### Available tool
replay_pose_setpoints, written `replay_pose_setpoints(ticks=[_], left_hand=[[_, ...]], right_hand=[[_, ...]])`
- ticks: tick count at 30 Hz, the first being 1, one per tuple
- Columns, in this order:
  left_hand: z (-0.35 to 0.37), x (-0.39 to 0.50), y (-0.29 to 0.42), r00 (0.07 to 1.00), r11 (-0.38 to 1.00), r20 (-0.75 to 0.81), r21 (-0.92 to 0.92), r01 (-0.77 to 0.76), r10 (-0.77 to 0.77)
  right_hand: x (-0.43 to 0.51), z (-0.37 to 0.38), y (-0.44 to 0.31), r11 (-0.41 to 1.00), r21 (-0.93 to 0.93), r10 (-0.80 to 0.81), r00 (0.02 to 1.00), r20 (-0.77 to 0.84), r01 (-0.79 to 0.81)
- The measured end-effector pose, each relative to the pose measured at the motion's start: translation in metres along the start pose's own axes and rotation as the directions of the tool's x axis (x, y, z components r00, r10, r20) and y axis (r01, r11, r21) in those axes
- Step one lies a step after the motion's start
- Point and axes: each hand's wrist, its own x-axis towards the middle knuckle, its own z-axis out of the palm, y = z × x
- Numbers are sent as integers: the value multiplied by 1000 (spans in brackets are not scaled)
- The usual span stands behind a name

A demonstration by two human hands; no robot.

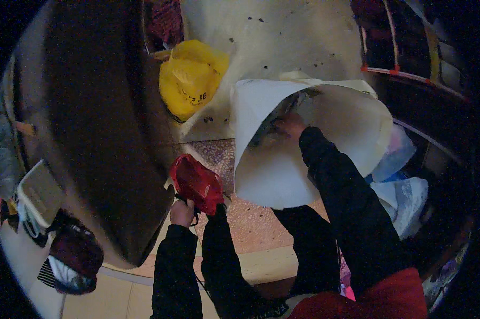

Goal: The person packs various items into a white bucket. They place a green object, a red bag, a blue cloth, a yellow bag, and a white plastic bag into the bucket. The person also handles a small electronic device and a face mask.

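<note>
My left hand (182,213) grips the dark handle of a red plastic scoop or small basket (198,183), held low in front of my knee. My right hand (291,124) reaches deep inside a large white open-mouthed container (343,115), which stands tilted with its mouth towards me. The hand is near a dark heap of stuff at the bottom; shadow hides the fingers, so I cannot tell what they touch. Beyond my left hand, a yellow bag or container (190,79) with dark print sits on the pale floor.
A long brown piece of furniture (100,119) fills the left side. Further left are a lidded box (42,195) and a pile of dark clothing (76,255). Plastic bags (407,199) lie right of the white container. A rack with red-jointed rails (411,75) stands at upper right.
</note>
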Motion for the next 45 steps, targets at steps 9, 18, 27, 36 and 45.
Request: replay_pose_setpoints(ticks=[9,18,27,36,45], left_hand=[[72,46,-40,990,978,129,-209,-21,49],[40,38,-33,991,972,-83,-201,-119,104],[-63,-109,77,916,689,-349,-614,-384,199],[-87,-158,163,792,546,-445,-574,-610,418],[-109,-165,153,780,528,-289,-602,-599,555]], right_hand=[[46,90,63,996,75,51,999,2,-51],[22,42,16,978,150,143,990,4,-142],[-120,-165,-99,411,882,295,949,110,-230],[-190,-274,-180,-221,929,176,925,338,-297],[-205,-304,-182,-285,923,25,960,278,-260]])
